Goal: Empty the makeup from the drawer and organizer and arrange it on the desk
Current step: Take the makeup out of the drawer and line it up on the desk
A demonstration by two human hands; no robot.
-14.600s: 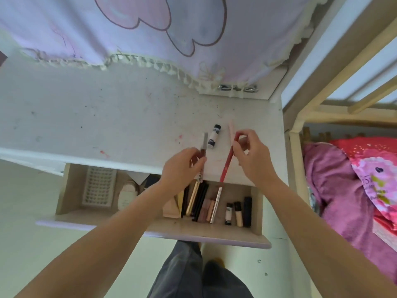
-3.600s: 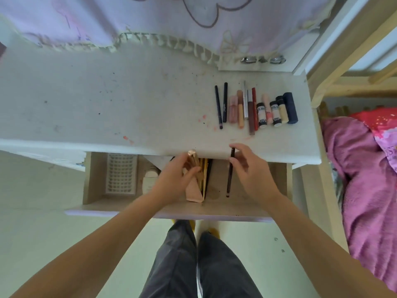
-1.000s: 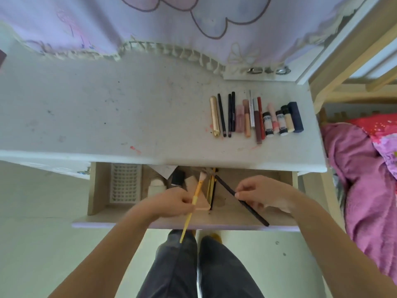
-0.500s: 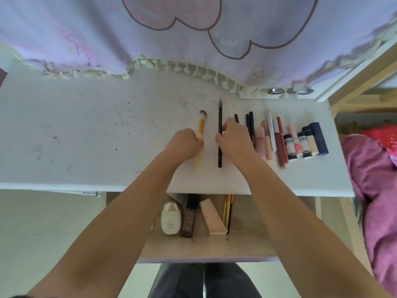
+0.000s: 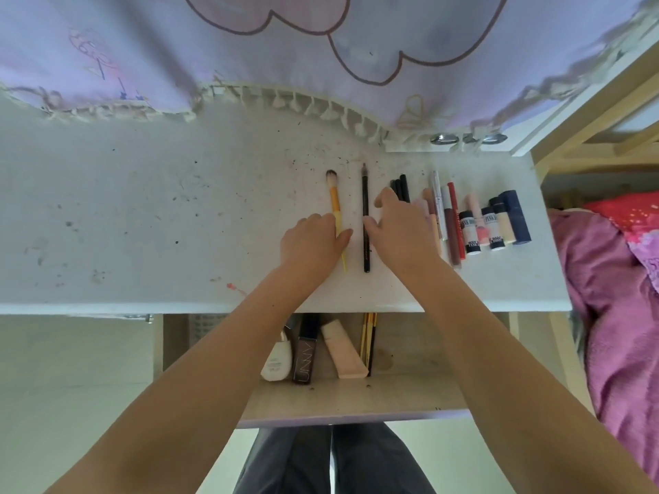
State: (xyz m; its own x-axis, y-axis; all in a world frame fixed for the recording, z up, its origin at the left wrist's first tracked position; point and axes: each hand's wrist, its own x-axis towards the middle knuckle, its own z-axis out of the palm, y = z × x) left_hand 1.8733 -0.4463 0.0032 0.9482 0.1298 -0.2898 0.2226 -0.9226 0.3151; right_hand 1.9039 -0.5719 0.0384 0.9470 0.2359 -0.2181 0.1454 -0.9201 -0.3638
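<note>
On the white desk [image 5: 142, 215] a yellow-handled brush [image 5: 335, 205] and a long black pencil [image 5: 365, 208] lie side by side, pointing away from me. My left hand [image 5: 313, 244] grips the brush's lower handle, thumb over it. My right hand [image 5: 399, 233] rests with relaxed fingers, its thumb against the pencil. A row of lip and eye products [image 5: 453, 222] ending in a navy box [image 5: 515, 215] lies to the right. The open drawer [image 5: 338, 404] below holds a white bottle [image 5: 276, 365], a dark bottle [image 5: 305, 351], a pink tube [image 5: 342, 351] and thin brushes [image 5: 369, 336].
A lilac curtain [image 5: 285, 48] hangs over the desk's back edge. A white lattice organizer [image 5: 203, 326] shows partly in the drawer's left end. A bed with a pink blanket [image 5: 613, 315] and its wooden frame [image 5: 588, 130] stand close on the right.
Both hands carried the yellow brush and black pencil from the drawer up to the desk and laid them left of the row. My right hand's fingers have loosened off the pencil.
</note>
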